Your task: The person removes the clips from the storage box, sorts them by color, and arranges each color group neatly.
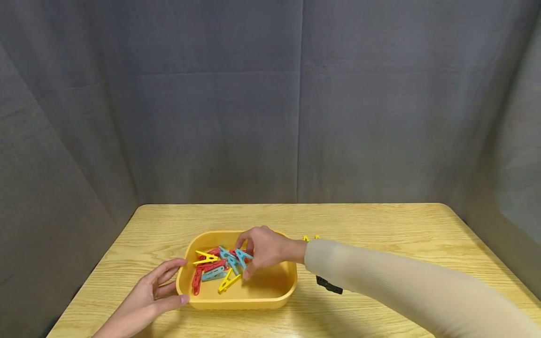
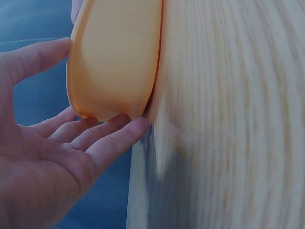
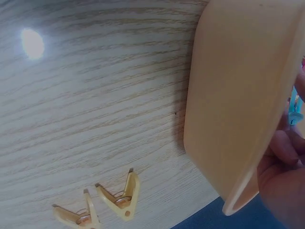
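Observation:
A yellow plastic tub (image 1: pixel 241 304) stands on the wooden table with red, blue and yellow clothespins in its left half. My left hand (image 1: pixel 154 293) touches the tub's left end. In the left wrist view, the left hand's (image 2: pixel 52 143) thumb meets the rim and the fingertips rest against the outer wall. Reaching over the tub's right side, my right hand (image 1: pixel 266 246) pinches a blue clothespin (image 1: pixel 242 257) between thumb and index finger. The right wrist view shows part of the right hand (image 3: pixel 283 171) behind the tub wall (image 3: pixel 233 95), beside a blue clothespin (image 3: pixel 295 112).
Two yellow clothespins (image 3: pixel 121 195) lie on the table right of the tub, partly hidden by the right forearm in the head view. A black object (image 1: pixel 329 285) shows under that sleeve (image 1: pixel 380 277). Grey curtains (image 1: pixel 220 103) surround the table (image 1: pixel 380 225).

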`<move>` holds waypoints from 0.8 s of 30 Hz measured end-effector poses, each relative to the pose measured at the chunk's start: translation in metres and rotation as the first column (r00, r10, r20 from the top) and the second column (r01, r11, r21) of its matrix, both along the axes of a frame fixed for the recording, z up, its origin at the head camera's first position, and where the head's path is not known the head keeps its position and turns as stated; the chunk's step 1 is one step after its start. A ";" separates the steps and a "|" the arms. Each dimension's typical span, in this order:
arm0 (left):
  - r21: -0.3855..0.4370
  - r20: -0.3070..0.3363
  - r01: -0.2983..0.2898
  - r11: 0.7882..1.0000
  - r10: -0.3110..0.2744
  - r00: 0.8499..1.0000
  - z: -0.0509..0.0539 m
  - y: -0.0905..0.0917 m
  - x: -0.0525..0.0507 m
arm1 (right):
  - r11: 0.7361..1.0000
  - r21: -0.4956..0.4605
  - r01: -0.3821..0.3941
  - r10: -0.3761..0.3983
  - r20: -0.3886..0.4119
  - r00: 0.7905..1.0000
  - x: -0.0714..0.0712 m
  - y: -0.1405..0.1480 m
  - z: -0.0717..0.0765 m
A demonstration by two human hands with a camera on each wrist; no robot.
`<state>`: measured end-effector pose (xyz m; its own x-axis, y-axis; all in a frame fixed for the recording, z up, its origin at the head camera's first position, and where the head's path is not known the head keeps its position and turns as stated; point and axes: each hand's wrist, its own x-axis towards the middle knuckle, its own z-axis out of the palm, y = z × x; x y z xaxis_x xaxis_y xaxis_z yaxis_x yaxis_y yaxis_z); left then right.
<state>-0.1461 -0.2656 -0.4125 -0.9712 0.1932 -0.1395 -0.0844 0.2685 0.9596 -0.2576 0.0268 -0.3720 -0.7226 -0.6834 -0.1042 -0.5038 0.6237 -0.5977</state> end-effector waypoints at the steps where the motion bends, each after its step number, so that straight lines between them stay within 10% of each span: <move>1: 0.000 0.001 -0.001 1.000 0.001 1.000 0.000 0.000 0.000 | 1.000 -0.010 0.001 -0.001 0.002 1.000 0.000 0.001 0.001; 24: 0.011 0.018 0.001 1.000 -0.001 1.000 -0.001 -0.003 -0.001 | 0.989 -0.140 0.047 -0.053 -0.044 0.998 0.021 0.025 0.016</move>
<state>-0.1474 -0.2687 -0.4136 -0.9683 0.1956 -0.1551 -0.1018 0.2580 0.9608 -0.2368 0.0515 -0.3556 -0.7582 -0.6516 0.0243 -0.5038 0.5617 -0.6563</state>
